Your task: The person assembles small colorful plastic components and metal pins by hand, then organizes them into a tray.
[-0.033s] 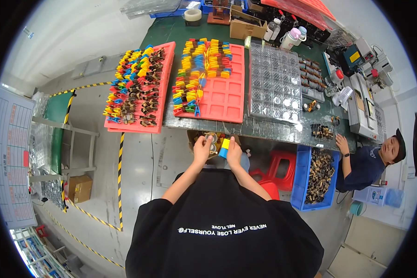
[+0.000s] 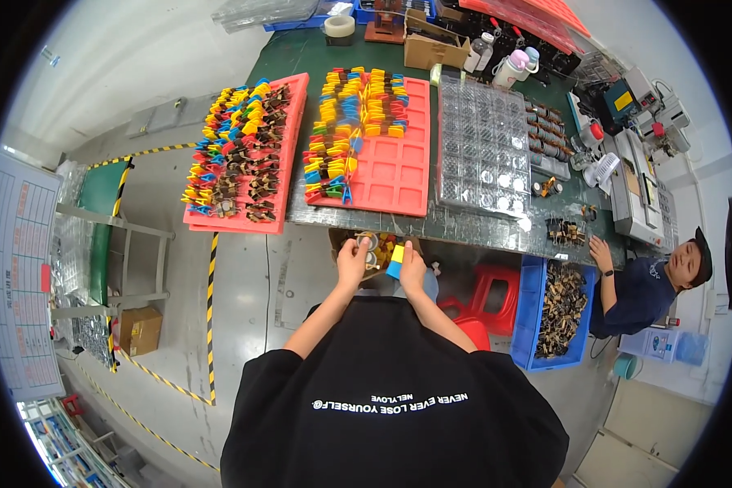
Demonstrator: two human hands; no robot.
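Note:
Below the near edge of the workbench, my left hand (image 2: 350,264) is closed on a small part with round grey discs (image 2: 372,257); its exact kind is too small to make out. My right hand (image 2: 413,268) pinches a yellow-and-blue plastic clip (image 2: 395,261), held apart from the disc part. Under both hands is a cardboard box (image 2: 338,237) with red and yellow pieces in it. On the bench ahead lies a pink tray (image 2: 389,180), its left and far pockets filled with coloured clips. Another pink tray (image 2: 294,130), crowded with clips and dark parts, is to its left.
A clear blister tray (image 2: 481,146) lies right of the pink trays. A blue bin (image 2: 530,313) of small dark-and-tan parts and a red stool (image 2: 496,293) stand to the right. A co-worker (image 2: 647,281) is at the bench's right end, hand on the top.
My left hand with the disc part has shifted slightly left, away from the clip. More of the pieces in the box shows between my hands.

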